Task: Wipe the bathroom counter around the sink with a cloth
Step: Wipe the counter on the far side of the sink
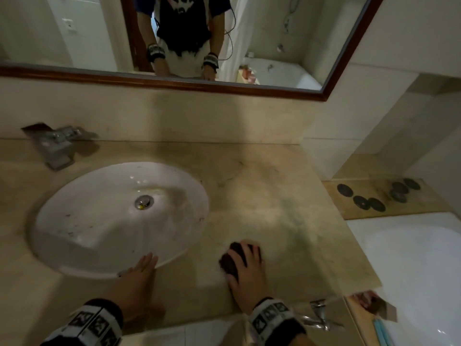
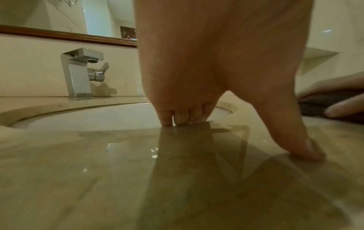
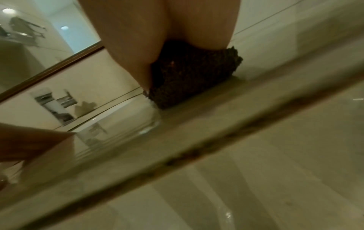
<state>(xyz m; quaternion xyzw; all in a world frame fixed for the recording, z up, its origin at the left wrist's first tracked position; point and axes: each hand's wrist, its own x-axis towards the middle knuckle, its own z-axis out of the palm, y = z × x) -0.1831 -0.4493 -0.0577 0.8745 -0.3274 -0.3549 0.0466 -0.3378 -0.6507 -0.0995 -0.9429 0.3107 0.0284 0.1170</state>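
Observation:
The beige marble counter [image 1: 274, 196] surrounds a white oval sink [image 1: 74, 245]. My right hand [image 1: 245, 260] lies on a bunched dark brown cloth [image 1: 228, 260] to the right of the sink, near the counter's front edge. Its fingers and thumb wrap round the cloth. In the right wrist view the cloth [image 3: 193, 77] sits pressed on the stone under my palm. My left hand [image 1: 143, 264] lies flat at the sink's front rim, and its straight fingertips [image 2: 181, 119] and thumb [image 2: 303, 149] rest on the wet, glossy counter. The cloth [image 2: 323, 107] shows at the right edge of the left wrist view.
A square chrome faucet [image 1: 56, 146] stands behind the sink at the back left. A wood-framed mirror [image 1: 224, 86] hangs above the backsplash. Beyond the counter's right edge lies a white bathtub [image 1: 411, 258], with a ledge holding several dark discs [image 1: 369, 203] and a chrome tap [image 1: 319, 315].

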